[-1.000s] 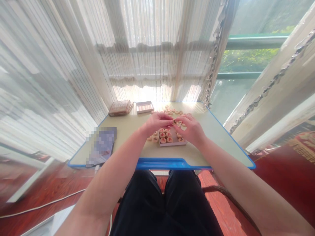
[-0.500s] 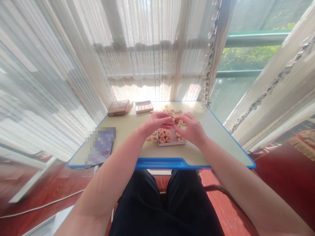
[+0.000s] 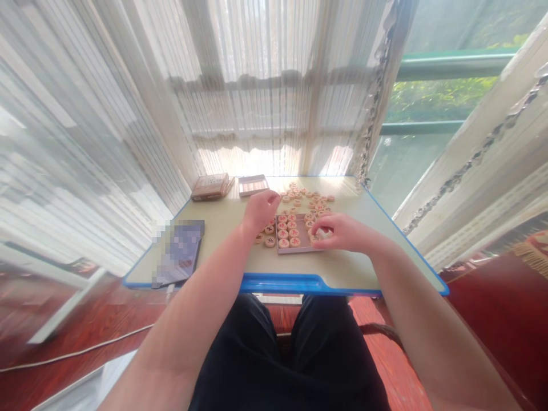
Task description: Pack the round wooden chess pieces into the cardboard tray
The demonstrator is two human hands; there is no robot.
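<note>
A shallow grey-brown box (image 3: pixel 305 233) lies on the table with round wooden Chinese chess pieces inside. Red-marked pieces (image 3: pixel 283 234) fill two columns along its left side, and black-marked ones stand along the right. My right hand (image 3: pixel 336 231) is over the box's right edge, its fingers closed on a Chinese chess piece (image 3: pixel 315 238) at the near right corner. Raised left of the box is my left hand (image 3: pixel 262 206), fingers curled together; whatever they hold is hidden. Loose black-marked pieces (image 3: pixel 269 242) lie beside the box, below that hand.
More loose pieces (image 3: pixel 298 194) are scattered beyond the box. A box lid or tray (image 3: pixel 252 186) and a brown flat box (image 3: pixel 210 186) stand at the back left. A blurred tablet-like device (image 3: pixel 184 251) with a cable rests at the left edge. Curtains hang behind the table (image 3: pixel 359 268).
My hands have moved apart. The right came down toward the near right corner of the box from where the piece was held up; the left drew back leftward and its fingers curled.
</note>
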